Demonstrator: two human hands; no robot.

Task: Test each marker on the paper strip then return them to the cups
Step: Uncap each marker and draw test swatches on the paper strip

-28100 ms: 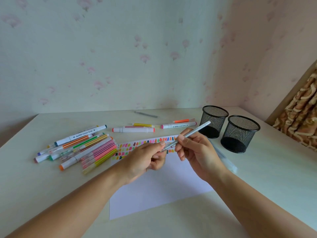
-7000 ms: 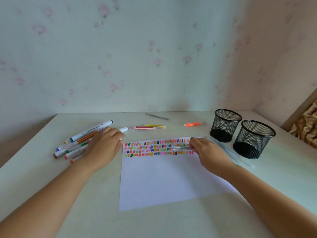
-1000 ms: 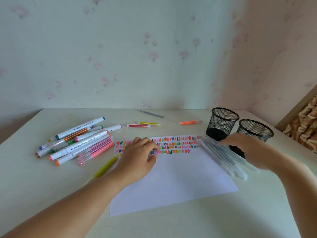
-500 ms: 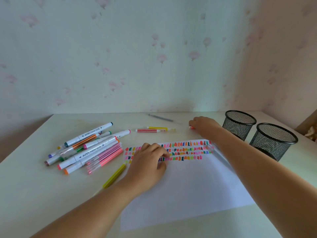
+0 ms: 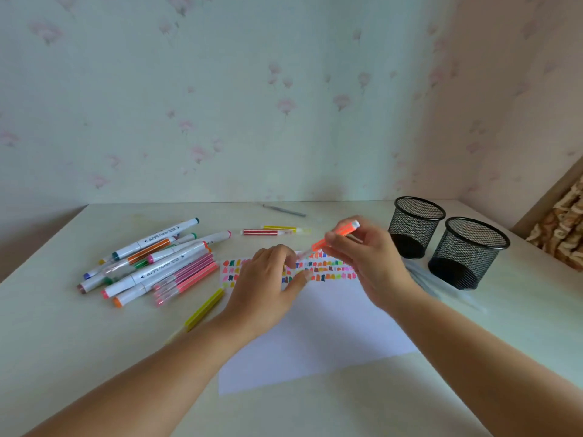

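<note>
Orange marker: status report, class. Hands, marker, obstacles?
Right hand grips orange marker above paper strip. Left hand on strip, fingertips by marker's lower end. Nothing blocks the strip.

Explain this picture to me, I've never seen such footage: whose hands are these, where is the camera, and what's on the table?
There is no machine: a person works with bare hands, and the one camera sits on their head, looking forward and down. The right hand holds an orange marker above the paper with its rows of colour dabs. The left hand rests on that paper, fingers beside the marker's clear end; whether they grip it is unclear. A pile of markers lies on the table's left; a black mesh cup and a second cup stand on the right.
</note>
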